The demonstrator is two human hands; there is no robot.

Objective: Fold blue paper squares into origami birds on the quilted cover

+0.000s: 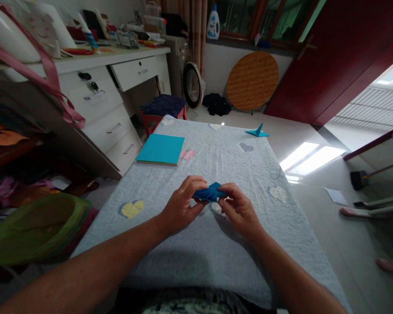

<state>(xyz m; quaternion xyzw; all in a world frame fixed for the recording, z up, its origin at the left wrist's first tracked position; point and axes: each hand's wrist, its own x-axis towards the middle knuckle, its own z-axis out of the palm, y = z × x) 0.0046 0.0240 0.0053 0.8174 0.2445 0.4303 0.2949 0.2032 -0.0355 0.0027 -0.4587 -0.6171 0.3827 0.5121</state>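
A small piece of folded blue paper (212,192) is held up between my two hands, a little above the table. My left hand (186,200) pinches its left end, fingers on top and thumb below. At the other end, my right hand (237,207) grips it between thumb and fingers. The paper has several folds and a raised point in the middle; its ends are partly hidden by my fingers. Farther off to the left lies a stack of square blue paper (162,149). A folded turquoise paper shape (258,131) with an upright point rests near the far right corner.
The table (216,152) has a pale cloth with heart patches. On the left stand a white desk (94,100) with drawers and a green-lined bin (39,226). Behind are a stool (163,107), a washing machine with its door open (193,85) and a round wooden board (253,80).
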